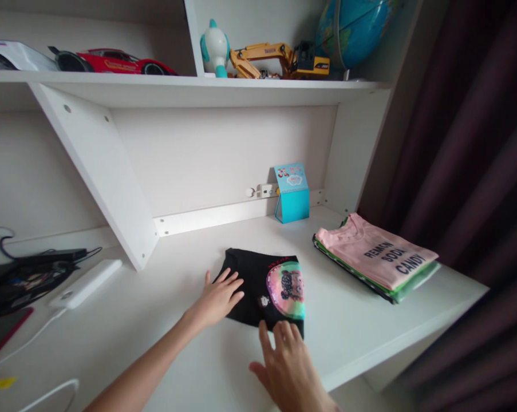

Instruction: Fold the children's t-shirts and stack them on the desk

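A black folded T-shirt (252,272) lies on the white desk, its round, shiny, multicoloured print facing up at the right side. My left hand (218,296) rests flat on the shirt's left part with the fingers spread. At the shirt's lower right edge is my right hand (287,363), fingers apart and thumb out; its fingertips overlap the near edge, and I cannot tell how firmly they touch. Neither hand grips anything. To the right sits a stack of folded T-shirts (365,252), a pink one with dark lettering on top and green and black ones beneath.
A blue desk calendar (295,203) stands by a socket strip (267,190) at the back. On the left are a white power strip (86,284) with cables and dark items. The shelf above carries a red toy car (116,60), a toy excavator (279,60) and a globe (355,31).
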Available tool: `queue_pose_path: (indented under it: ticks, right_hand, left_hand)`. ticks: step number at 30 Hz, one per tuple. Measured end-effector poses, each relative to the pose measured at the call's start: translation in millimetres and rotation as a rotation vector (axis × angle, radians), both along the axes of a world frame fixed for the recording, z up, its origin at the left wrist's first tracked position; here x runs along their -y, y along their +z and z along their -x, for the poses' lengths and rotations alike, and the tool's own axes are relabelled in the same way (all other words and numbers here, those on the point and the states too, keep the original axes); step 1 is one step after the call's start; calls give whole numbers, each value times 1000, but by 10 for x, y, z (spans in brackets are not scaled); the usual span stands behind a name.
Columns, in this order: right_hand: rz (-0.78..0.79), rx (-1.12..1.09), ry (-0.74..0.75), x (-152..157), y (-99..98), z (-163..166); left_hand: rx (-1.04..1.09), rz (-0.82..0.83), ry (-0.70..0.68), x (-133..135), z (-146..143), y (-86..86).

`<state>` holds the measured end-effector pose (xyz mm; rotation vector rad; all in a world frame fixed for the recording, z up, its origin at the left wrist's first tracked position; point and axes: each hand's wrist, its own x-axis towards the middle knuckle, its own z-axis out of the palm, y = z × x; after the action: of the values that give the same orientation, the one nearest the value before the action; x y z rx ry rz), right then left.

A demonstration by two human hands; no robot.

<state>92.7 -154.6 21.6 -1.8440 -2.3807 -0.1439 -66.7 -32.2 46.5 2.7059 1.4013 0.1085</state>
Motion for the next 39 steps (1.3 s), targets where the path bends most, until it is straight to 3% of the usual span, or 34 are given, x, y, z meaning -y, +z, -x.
queue_pose_path:
  ticks: [4, 6, 8, 11, 15, 18, 21, 27, 30, 33, 39]
  right_hand:
    - [210, -219, 505, 70, 302, -39]
    - [193, -325, 582, -52, 450, -200]
    - [116, -327, 393, -250, 469, -382]
    - [115, -221, 81, -540, 264, -620]
    - [207, -212, 104, -732, 28, -880]
    - [157, -266, -52, -829, 68, -1023]
    - [116, -307, -204, -982, 117, -1095]
    - [127, -394, -149, -1193, 93, -1162]
    - [82, -433, -98, -1161, 220, -1271]
    - [4, -467, -61, -1101, 488, -1532]
    - [-345, -543, -139, -1097, 1190, -2664]
  left_hand:
    - [4, -105, -46, -311, -105, -170]
    - [47, -142, -17, -431, -139, -209]
    - [117, -157, 106, -489, -139, -210]
    - [145, -47, 270, -383, -81, -161]
    - [119, 111, 200, 63, 12, -74]
    - [218, 125, 150, 340, 5, -41]
    - [409, 170, 192, 398, -87, -48]
    - [884, 474, 389, 356, -316, -97]
    - [954, 453, 373, 360, -467, -58]
    - [946, 281, 243, 310, -743, 91]
    - [1097, 73, -15, 182, -1703, 614]
